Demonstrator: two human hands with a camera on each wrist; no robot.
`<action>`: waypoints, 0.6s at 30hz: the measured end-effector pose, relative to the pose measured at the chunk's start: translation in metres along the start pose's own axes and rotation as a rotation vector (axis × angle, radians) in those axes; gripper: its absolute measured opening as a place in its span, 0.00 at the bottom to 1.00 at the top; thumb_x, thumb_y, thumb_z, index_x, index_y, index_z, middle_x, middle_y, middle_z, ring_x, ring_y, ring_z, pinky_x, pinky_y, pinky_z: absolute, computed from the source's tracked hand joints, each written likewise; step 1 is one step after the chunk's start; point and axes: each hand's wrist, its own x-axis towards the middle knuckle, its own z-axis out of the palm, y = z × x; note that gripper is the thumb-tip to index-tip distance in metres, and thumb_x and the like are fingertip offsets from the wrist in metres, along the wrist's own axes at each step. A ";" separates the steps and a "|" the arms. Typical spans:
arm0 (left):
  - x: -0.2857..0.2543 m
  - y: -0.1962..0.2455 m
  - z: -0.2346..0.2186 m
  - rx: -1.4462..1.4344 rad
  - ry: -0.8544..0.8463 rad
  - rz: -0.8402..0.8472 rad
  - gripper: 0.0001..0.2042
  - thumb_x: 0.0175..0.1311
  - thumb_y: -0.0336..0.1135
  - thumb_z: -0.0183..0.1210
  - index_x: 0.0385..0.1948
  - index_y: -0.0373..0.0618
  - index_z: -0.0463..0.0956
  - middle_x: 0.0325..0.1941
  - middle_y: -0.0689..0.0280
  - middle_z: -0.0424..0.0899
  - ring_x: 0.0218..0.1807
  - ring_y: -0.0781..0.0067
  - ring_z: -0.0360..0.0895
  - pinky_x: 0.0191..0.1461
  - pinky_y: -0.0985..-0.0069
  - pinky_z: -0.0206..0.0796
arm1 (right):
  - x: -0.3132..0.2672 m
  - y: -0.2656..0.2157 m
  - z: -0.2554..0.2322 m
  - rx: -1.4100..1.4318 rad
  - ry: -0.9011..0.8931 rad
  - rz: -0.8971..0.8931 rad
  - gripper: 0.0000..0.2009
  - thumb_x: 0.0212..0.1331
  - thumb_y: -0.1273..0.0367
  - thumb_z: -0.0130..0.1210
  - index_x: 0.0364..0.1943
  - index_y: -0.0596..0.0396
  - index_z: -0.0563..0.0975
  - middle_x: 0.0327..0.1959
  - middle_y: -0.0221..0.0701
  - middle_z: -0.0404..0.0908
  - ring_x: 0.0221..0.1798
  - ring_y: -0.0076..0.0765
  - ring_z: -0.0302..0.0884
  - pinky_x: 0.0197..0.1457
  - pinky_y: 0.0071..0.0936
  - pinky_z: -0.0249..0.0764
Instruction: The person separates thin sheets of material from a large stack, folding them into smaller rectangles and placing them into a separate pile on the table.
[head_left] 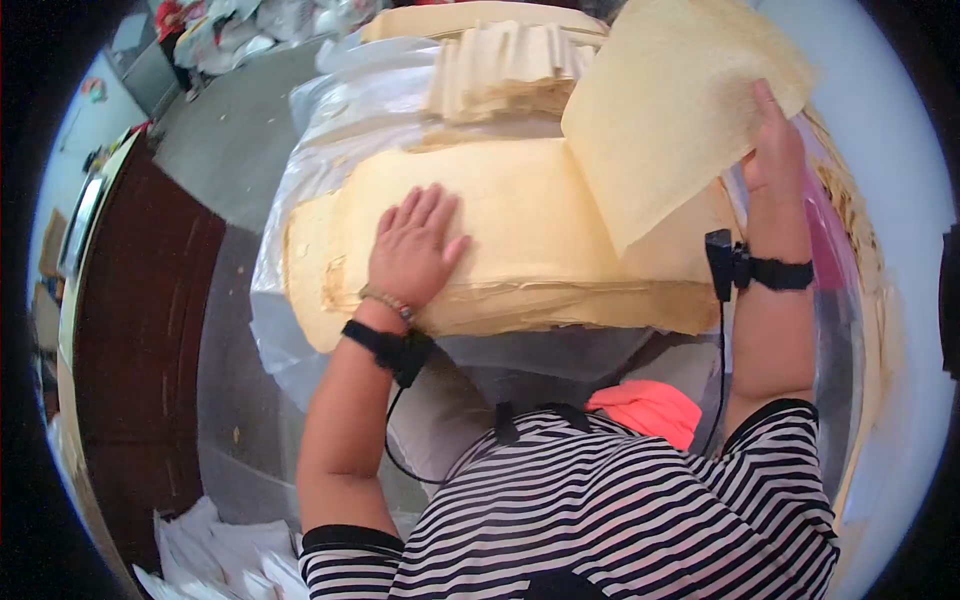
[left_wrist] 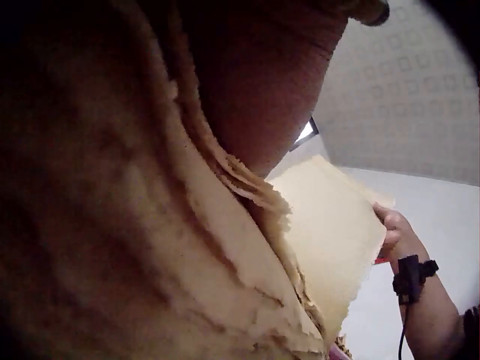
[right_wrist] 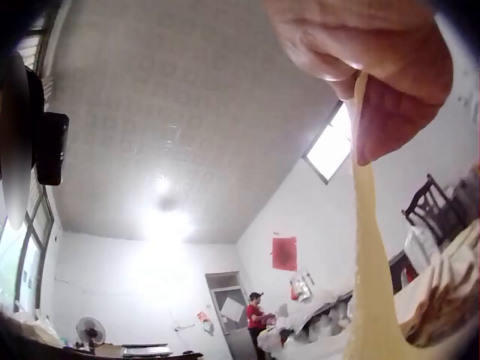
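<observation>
A thick stack of thin pale-yellow sheets [head_left: 510, 210] with ragged edges lies in front of me. My left hand [head_left: 412, 250] rests flat on the stack's left part, its fingers spread. On the right, my right hand [head_left: 777, 150] pinches the edge of one thin yellow sheet [head_left: 680, 110] and holds it up at a slant above the stack. In the right wrist view the sheet [right_wrist: 367, 217] hangs edge-on between thumb and fingers. The left wrist view shows the stack's layered, rough edges [left_wrist: 217, 225] close up, with the raised sheet [left_wrist: 326, 232] behind.
Folded yellow sheets [head_left: 505, 70] sit in a pile behind the stack, over clear plastic wrap [head_left: 340, 120]. A dark red-brown cabinet [head_left: 145, 340] stands at the left. More sheets [head_left: 860, 230] line the right side by a white wall. A person in red [right_wrist: 257, 319] stands far off.
</observation>
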 end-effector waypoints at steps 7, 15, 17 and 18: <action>0.002 0.002 -0.002 0.037 -0.015 0.033 0.28 0.70 0.50 0.55 0.70 0.52 0.69 0.78 0.61 0.65 0.80 0.57 0.58 0.79 0.57 0.48 | 0.097 -0.071 -0.120 -0.016 0.129 -0.081 0.23 0.69 0.63 0.60 0.64 0.59 0.73 0.61 0.38 0.80 0.60 0.43 0.81 0.63 0.41 0.79; 0.004 0.005 -0.004 0.035 -0.049 0.047 0.29 0.69 0.47 0.56 0.72 0.52 0.66 0.79 0.60 0.64 0.80 0.56 0.57 0.80 0.57 0.47 | 0.115 -0.195 -0.209 -0.498 0.117 -0.590 0.24 0.74 0.56 0.52 0.64 0.58 0.72 0.58 0.37 0.80 0.60 0.35 0.77 0.63 0.39 0.75; 0.004 0.005 -0.004 0.034 -0.053 0.046 0.30 0.69 0.46 0.56 0.72 0.52 0.66 0.79 0.60 0.64 0.80 0.56 0.57 0.80 0.57 0.47 | 0.145 -0.231 -0.217 -0.437 0.215 -0.547 0.21 0.74 0.57 0.51 0.60 0.59 0.75 0.53 0.37 0.83 0.56 0.36 0.80 0.60 0.39 0.77; 0.005 0.006 -0.003 0.031 -0.055 0.043 0.29 0.69 0.46 0.56 0.72 0.52 0.66 0.79 0.60 0.64 0.80 0.55 0.57 0.80 0.57 0.47 | 0.152 -0.245 -0.217 -0.273 0.174 -0.536 0.20 0.74 0.58 0.52 0.59 0.59 0.76 0.52 0.37 0.84 0.55 0.38 0.81 0.59 0.39 0.78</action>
